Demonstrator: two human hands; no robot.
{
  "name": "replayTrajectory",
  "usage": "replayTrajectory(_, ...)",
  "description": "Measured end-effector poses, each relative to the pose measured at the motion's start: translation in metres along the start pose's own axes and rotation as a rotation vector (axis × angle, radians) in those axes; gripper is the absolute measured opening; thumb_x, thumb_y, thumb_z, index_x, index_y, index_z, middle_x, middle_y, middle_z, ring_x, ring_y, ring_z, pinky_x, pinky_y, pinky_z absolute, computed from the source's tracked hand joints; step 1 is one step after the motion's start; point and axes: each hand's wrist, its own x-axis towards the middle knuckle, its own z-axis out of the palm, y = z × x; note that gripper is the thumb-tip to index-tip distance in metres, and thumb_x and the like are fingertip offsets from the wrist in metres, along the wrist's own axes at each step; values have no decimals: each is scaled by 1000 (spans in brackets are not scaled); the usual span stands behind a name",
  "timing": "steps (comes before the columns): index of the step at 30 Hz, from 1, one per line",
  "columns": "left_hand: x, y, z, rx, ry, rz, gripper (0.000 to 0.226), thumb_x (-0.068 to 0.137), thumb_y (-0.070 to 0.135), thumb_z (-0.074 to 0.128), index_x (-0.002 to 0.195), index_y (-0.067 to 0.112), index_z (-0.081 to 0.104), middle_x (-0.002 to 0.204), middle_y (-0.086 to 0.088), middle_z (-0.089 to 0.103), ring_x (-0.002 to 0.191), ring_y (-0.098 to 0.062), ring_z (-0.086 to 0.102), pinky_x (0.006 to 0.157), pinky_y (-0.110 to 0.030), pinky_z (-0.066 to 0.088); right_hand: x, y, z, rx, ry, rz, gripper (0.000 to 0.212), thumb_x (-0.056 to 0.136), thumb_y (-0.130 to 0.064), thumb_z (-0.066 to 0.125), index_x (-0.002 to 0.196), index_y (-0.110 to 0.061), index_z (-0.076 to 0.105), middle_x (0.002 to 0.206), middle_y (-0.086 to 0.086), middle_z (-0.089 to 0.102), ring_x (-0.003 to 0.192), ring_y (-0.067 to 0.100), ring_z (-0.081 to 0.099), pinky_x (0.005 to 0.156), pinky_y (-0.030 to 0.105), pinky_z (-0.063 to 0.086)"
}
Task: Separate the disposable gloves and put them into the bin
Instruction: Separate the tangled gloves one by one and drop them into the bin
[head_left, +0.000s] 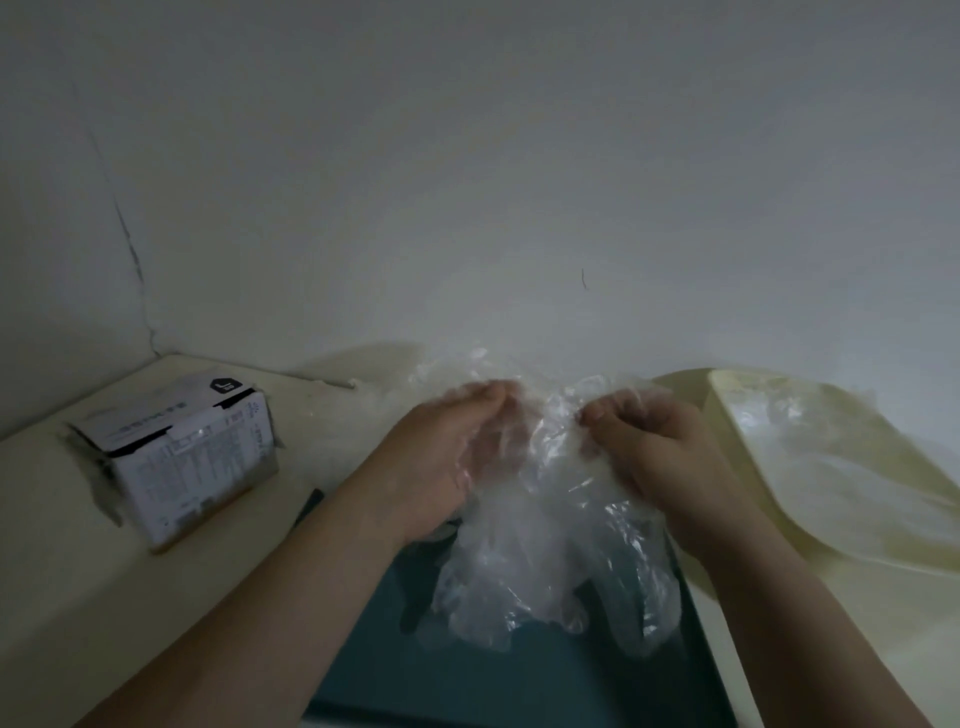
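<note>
Over the teal bin (524, 680), the left hand (452, 452) and right hand (657, 460) each grip the bunched clear gloves (545, 551).

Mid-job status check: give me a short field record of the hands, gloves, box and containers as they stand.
left hand: grips the gloves' left side
right hand: pinches the gloves' right side
gloves: clear bunch held between both hands, hanging over the teal container
teal container: directly below the hands
cream container: to the right, clear plastic inside, likely gloves
box: on the counter, left
separation: cannot tell, image blurred
</note>
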Motion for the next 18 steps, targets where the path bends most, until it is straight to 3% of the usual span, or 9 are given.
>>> replayTrajectory(3,-6,21,-5,-37,-48,92,18,101,21,58,106,11,71,114,-13,77,97,-27,77,79,-39,65,4,3,-9,-253,99,-32,33,100,-25,64,72,-10,74,61,-1,71,45,3,55,54,22,43)
replayTrajectory(6,-20,40,-6,-57,-88,187,21,107,22,51,109,12,69,122,-14,75,99,-28,77,74,-37,65,5,-2,-17,-271,167,-14,34,101,-30,63,74,-12,74,66,0,73,46,4,59,54,27,50)
replayTrajectory(12,-48,50,28,-76,-227,194,31,100,29,51,92,23,80,120,-11,76,79,-19,75,66,-25,63,10,-33,-43,-142,218,-35,18,100,-31,65,88,-19,73,68,5,74,42,14,55,39,24,41)
replayTrajectory(18,-55,46,96,65,-404,192,33,94,24,50,82,19,80,108,-17,77,62,-17,73,54,-24,59,18,-62,-127,-265,275,-71,19,99,-28,65,90,-14,73,66,5,74,38,15,50,39,23,37)
